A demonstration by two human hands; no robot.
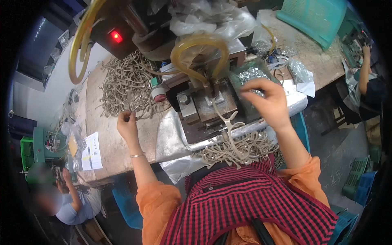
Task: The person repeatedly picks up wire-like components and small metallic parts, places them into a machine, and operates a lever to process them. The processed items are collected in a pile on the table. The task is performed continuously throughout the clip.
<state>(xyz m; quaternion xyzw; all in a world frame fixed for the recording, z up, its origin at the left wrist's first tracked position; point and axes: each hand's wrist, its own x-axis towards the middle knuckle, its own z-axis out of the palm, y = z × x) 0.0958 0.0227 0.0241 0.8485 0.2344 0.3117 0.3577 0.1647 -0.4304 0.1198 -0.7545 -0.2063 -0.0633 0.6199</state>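
My left grip: the hand, left of centre, bent at the lower edge of the heap; its fingers are curled toward the thumb, and I cannot tell whether they pinch a piece.
My right grip: the hand, right of centre, above the tray's lower part; thumb and fingers are drawn together, and I cannot tell whether a small part sits between them.
Heap: slender, branched metal pieces, tangled together in the upper left of the frame, on the wooden desk.
Forked piece: one pale metal piece, centre of the frame, its upper end at the machine's fixture, its lower end reaching down over the second heap.
Second heap: similar pieces, below centre, in front of the machine and just above my checked apron.
Tray: a greenish tray holding small shiny parts, right of the machine.
Machine: a dark press, upper centre, with looped yellow tubing above its fixture.
Controls: a lit red switch, upper left; a green button and a red knob beside the fixture.
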